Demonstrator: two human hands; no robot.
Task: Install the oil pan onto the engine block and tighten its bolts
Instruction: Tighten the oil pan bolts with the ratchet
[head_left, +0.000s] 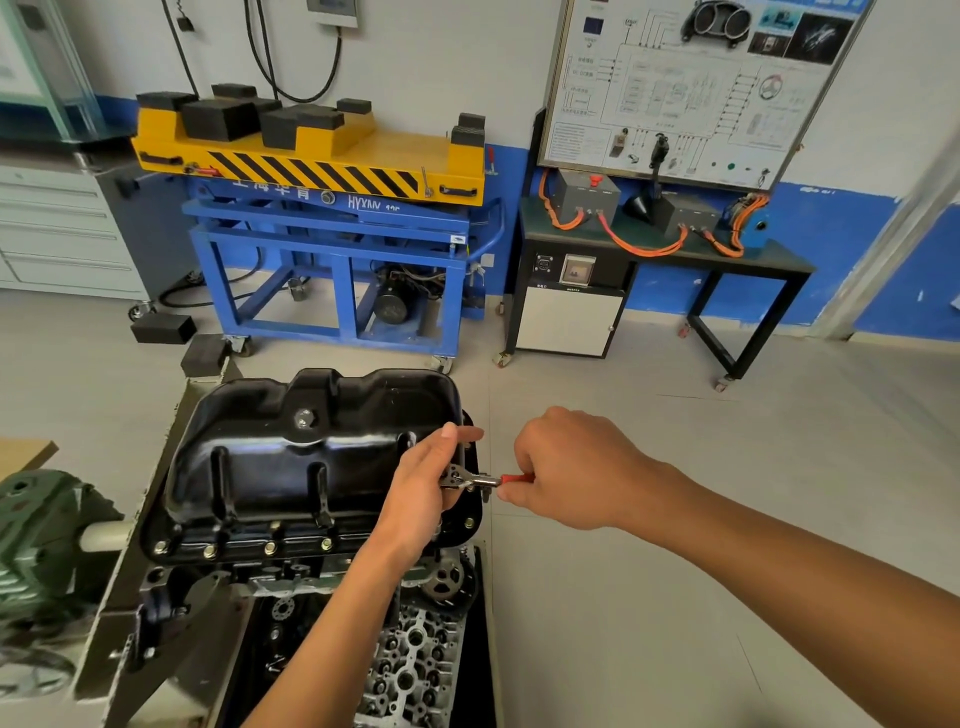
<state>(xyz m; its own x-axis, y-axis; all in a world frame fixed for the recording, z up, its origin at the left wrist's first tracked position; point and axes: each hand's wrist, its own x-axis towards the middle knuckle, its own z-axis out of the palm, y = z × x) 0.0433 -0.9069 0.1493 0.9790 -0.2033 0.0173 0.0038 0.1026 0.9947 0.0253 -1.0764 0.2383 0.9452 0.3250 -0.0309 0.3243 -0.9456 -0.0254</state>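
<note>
Left hand (423, 488) pinches ratchet (469, 481) head at oil pan (311, 447) flange; right hand (566, 470) clenched round its red handle

oil pan (311, 452): on the engine block (322, 577)
ratchet (470, 480): at the oil pan's right rim
left hand (421, 493): on the ratchet head, over that rim
right hand (566, 467): on the ratchet handle, right of the oil pan
lift trolley (332, 223): behind the oil pan
bench (665, 249): behind the oil pan, to its right

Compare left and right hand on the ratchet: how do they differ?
Left hand holds the ratchet at its head; right hand grips its red handle.
Left hand sits over the oil pan flange; right hand is out beyond the pan.
Right hand is fisted; left hand's thumb sticks up.
Shared: both hold the one ratchet.
</note>
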